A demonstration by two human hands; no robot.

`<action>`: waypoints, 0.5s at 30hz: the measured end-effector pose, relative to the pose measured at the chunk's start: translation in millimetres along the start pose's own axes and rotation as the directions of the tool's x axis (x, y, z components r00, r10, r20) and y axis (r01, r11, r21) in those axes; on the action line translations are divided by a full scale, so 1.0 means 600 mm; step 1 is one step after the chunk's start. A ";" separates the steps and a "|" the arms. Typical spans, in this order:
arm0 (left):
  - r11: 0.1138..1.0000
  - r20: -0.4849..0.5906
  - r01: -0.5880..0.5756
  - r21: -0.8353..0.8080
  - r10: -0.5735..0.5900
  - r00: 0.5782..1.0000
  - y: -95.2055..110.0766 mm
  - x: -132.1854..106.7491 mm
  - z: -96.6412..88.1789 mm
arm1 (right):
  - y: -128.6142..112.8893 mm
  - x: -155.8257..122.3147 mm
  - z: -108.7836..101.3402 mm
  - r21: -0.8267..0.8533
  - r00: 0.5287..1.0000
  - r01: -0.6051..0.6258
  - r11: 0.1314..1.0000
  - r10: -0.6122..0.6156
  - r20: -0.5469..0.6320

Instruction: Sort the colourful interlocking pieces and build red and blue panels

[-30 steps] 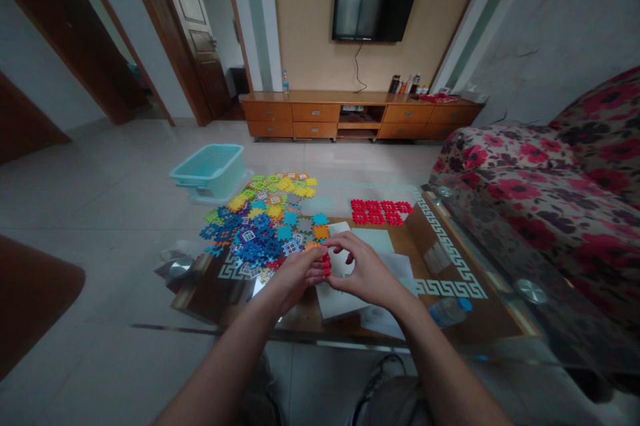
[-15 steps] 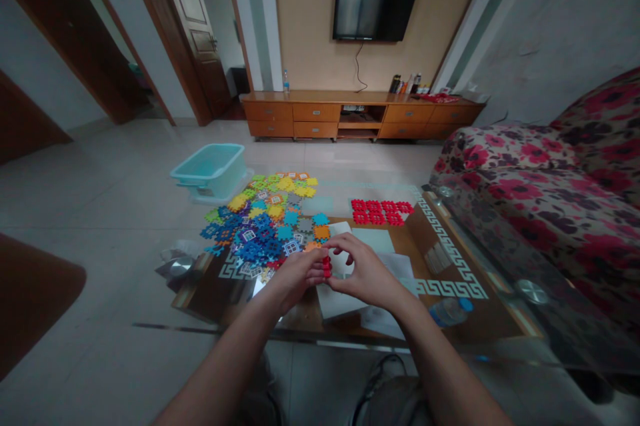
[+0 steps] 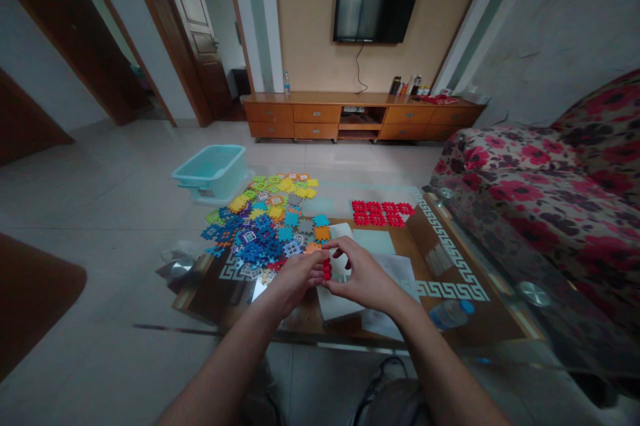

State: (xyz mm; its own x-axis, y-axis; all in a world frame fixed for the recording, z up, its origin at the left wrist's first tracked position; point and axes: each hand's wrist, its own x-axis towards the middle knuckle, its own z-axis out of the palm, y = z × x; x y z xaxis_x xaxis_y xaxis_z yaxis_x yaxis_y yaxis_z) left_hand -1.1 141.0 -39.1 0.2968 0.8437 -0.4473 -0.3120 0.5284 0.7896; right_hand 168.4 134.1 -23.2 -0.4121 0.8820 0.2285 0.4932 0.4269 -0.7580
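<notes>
Over the near middle of the glass table, my left hand is closed on a red interlocking plastic piece, partly hidden by the fingers. My right hand curves round the other side, thumb below and fingers above, gripping the piece at its edges. Left of my hands lies a heap of blue notched tiles, mixed with yellow, green, orange and grey ones. Farther back on the right, several red pieces are laid out in two rows on the glass.
A light blue plastic tub stands beyond the heap at the left. Under my hands are white sheets or a box. A water bottle with a blue cap shows at the right. A flowered sofa borders the right side.
The red piece has turned slightly between my hands, showing more of its face. Both hands stay in nearly the same place.
</notes>
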 end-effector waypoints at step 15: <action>0.943 -0.214 -0.278 -0.185 0.237 0.948 0.008 0.005 -0.005 | 0.008 0.019 0.016 0.428 0.909 -0.392 0.814 0.416 0.042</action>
State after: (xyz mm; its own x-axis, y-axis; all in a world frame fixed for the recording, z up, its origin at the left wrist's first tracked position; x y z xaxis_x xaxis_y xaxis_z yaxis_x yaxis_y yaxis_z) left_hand -4.6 146.0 -38.1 0.0139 0.9452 -0.3263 -0.5438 0.2810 0.7908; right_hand 158.8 144.1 -30.2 -0.2013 0.9705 -0.1330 0.2358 -0.0837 -0.9682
